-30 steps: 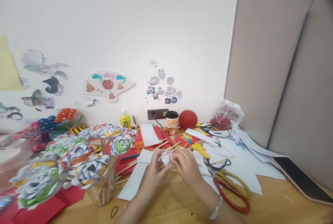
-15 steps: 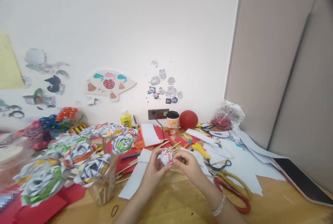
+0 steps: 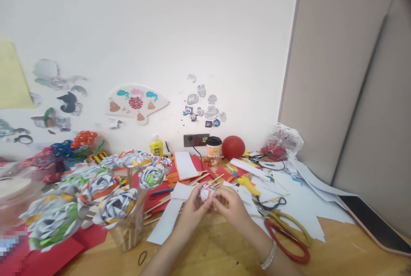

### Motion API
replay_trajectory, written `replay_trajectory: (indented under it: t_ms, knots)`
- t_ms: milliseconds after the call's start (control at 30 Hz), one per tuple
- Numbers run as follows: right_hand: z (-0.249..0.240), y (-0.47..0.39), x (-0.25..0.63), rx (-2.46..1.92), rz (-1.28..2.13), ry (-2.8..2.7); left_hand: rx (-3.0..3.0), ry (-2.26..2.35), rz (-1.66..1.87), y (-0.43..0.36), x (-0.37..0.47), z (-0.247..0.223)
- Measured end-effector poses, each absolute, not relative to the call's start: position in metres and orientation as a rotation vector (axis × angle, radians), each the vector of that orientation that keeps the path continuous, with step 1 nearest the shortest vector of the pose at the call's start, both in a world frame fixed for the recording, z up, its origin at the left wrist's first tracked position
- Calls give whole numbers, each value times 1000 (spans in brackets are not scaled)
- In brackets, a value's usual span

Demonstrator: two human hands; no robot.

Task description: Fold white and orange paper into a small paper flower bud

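Between my two hands is a small folded paper flower (image 3: 207,191), white with orange strips. My left hand (image 3: 194,207) has its fingers wrapped round the flower's left side. The fingers of my right hand (image 3: 228,202) are pinched together at its lower right edge, where a thumb and fingertips meet. Part of the flower is hidden behind the fingers. Just left of my left hand lies a white paper strip (image 3: 165,224), with thin wooden sticks (image 3: 162,203) beside it.
Finished paper flowers (image 3: 117,207) stand in a clear cup on the left. Scissors (image 3: 290,241), a yellow glue gun (image 3: 248,185) and white sheets (image 3: 298,203) lie on the right. Behind are a paper cup (image 3: 213,154), red balloon (image 3: 233,147) and glue bottle (image 3: 156,145). A phone (image 3: 375,224) rests far right.
My right hand has moved slightly closer to my left hand, and the flower is turned a little between them. The whole view has shifted slightly.
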State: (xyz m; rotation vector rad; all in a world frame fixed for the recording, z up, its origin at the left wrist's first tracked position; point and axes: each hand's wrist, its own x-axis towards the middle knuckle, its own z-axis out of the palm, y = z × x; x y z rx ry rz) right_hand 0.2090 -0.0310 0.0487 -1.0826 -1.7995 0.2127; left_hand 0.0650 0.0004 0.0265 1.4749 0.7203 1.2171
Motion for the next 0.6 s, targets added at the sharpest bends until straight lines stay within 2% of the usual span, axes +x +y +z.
replay_trajectory:
  t_ms: [233, 467, 600]
  knots:
    - [44, -28, 209, -1117, 151, -1795, 1415, 698, 1201, 3, 68, 20]
    - [42, -24, 210, -1104, 430, -1716, 1432, 707, 1156, 1, 67, 22]
    - [42, -22, 211, -1113, 468, -1725, 1470, 751, 1160, 3, 66, 19]
